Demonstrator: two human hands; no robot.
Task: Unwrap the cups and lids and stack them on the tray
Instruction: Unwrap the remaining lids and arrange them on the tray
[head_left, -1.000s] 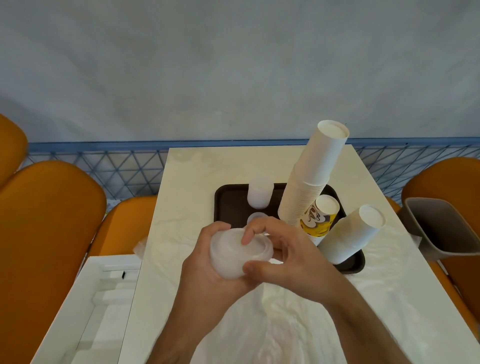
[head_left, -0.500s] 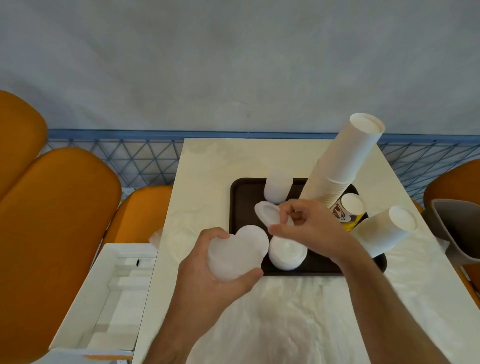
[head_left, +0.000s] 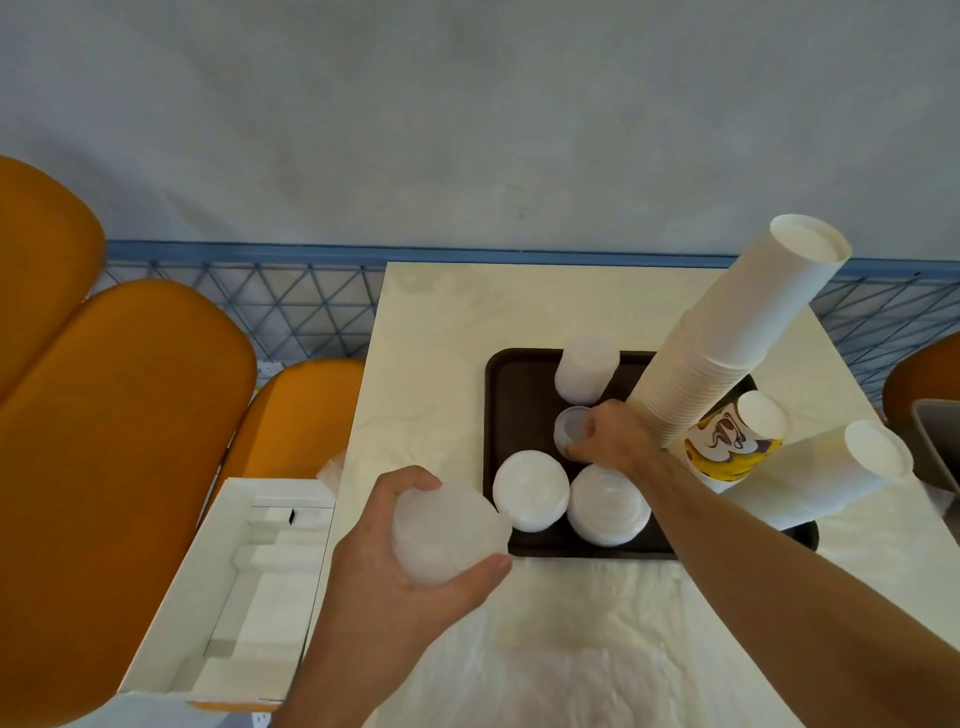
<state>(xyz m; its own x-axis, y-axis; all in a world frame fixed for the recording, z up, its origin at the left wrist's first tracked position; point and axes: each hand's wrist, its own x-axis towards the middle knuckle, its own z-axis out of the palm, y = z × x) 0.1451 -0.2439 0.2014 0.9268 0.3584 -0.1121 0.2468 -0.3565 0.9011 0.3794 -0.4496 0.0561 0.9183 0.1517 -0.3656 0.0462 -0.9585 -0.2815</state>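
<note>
Since 0.5 s ago: my right hand (head_left: 605, 439) went from above the tray's near edge to mid-tray (head_left: 511, 387), fingers pinching one small lid (head_left: 570, 428) down by the far lid stack (head_left: 586, 370). My left hand (head_left: 400, 561) grips the wrapped lid bundle (head_left: 447, 535) off the tray's near-left corner, over the tabletop (head_left: 441, 322). Lids: prob. light, thin, flexy, slick; take by rim. Printed cup (head_left: 727, 447): yellow cartoon graphic, no legible txt.

Your tray (head_left: 500, 395): dark matt plastic. Lids (head_left: 530, 489): frosted translucent plastic, smooth. Cups (head_left: 727, 343): matt white paper. Table (head_left: 426, 332): pale glossy marble look. Wrap (head_left: 571, 649) under your arms: thin crinkled film.
</note>
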